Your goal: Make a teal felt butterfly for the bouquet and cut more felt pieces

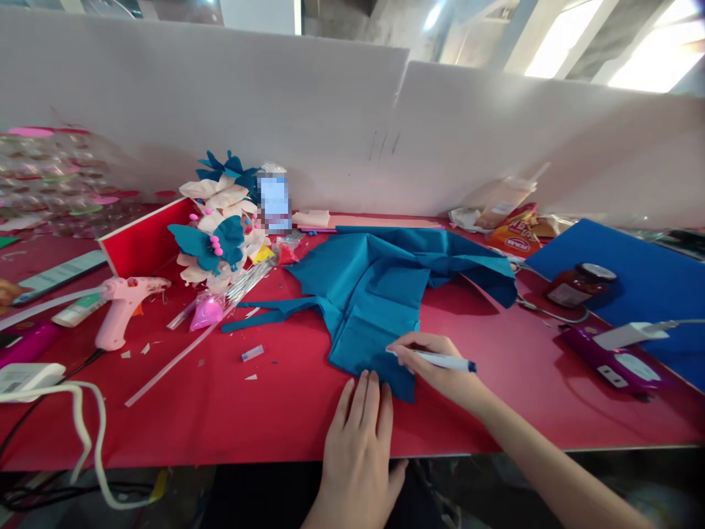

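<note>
A large teal sheet (380,301), thin and creased, lies folded on the red tabletop, with narrow cut strips trailing to the left. My left hand (360,433) rests flat on its near edge, fingers stretched out. In my right hand (427,360) is a white marker pen (446,361) with a dark blue end, its tip against the teal sheet. A small clear pen cap (252,353) lies on the table to the left of the sheet.
At left are a pink glue gun (118,305), a white cable (82,411), teal-and-cream fabric flowers (214,242) and a pink bag (207,312). A phone (275,202) stands behind. At right are a jar (581,285), a blue board (633,286) and a purple power strip (609,360).
</note>
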`<state>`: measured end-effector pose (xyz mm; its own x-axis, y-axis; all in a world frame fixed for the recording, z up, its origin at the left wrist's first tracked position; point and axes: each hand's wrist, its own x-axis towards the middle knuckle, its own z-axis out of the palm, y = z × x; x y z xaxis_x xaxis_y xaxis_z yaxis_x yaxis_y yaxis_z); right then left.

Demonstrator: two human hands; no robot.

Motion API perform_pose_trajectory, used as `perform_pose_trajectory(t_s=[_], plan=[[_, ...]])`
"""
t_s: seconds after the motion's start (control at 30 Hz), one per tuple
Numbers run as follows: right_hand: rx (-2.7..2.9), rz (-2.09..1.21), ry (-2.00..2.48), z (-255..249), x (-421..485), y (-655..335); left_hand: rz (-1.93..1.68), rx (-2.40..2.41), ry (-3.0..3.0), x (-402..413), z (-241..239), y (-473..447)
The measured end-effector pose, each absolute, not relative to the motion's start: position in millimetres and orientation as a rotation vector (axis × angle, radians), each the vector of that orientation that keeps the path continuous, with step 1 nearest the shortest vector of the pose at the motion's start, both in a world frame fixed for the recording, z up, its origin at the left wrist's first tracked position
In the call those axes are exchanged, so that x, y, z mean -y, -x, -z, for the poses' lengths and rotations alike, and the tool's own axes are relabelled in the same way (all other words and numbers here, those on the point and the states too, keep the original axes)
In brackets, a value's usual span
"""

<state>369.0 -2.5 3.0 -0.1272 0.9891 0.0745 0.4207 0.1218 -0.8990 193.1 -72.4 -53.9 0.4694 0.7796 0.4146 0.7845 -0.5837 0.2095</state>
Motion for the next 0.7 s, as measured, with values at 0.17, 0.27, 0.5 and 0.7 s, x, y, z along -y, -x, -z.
perform_pose_trajectory(t_s=[0.17, 0.27, 0.5, 0.7], plan=[[1.607, -1.101, 1.299, 10, -11, -375, 0.744, 1.369, 2.719, 73, 60, -197], [1.687, -0.996, 1.320, 15, -10, -378, 0.729, 1.353, 2.737, 73, 62, -195], [1.778, -0.948, 1.307, 13, -9, -376, 0.743, 1.355, 2.706, 74, 60, -195], [1.826, -0.938, 1.303, 14, -9, -376, 0.752, 1.338, 2.705, 73, 61, -194]])
